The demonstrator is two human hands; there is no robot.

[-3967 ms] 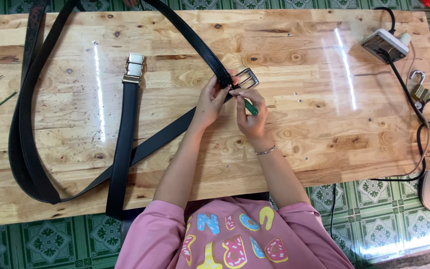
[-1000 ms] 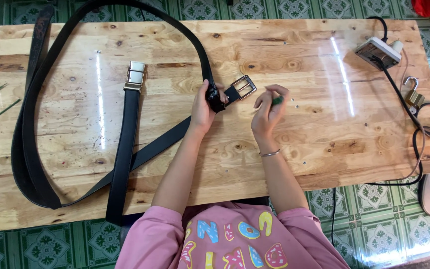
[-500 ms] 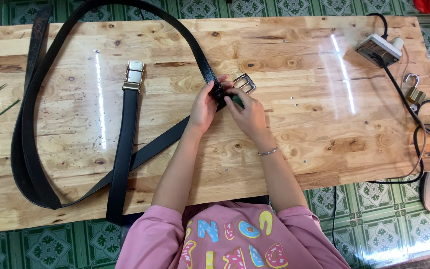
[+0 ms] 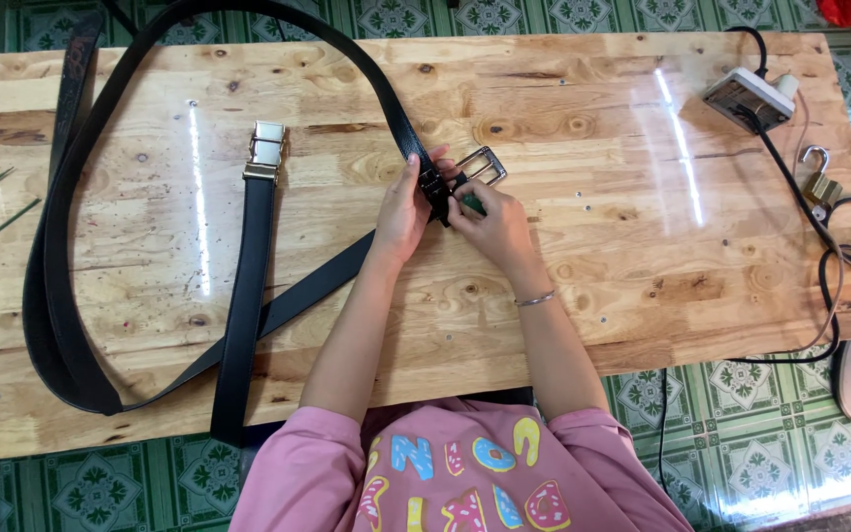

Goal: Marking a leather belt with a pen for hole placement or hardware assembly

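At the frame's upper centre, the left hand [image 4: 404, 209] grips the long black leather belt [image 4: 51, 296] just beside its rectangular silver metal buckle [image 4: 478, 166], while the right hand [image 4: 492, 225] pinches a small green tool [image 4: 472, 204] against it on the pale wooden table [image 4: 593, 276].

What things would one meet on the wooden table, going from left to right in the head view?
Looped black belt → silver plate buckle → left hand → right hand → white power strip → padlock.

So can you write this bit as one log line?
left hand: pinching black belt beside buckle | right hand: green tool at buckle | second belt: flat on table
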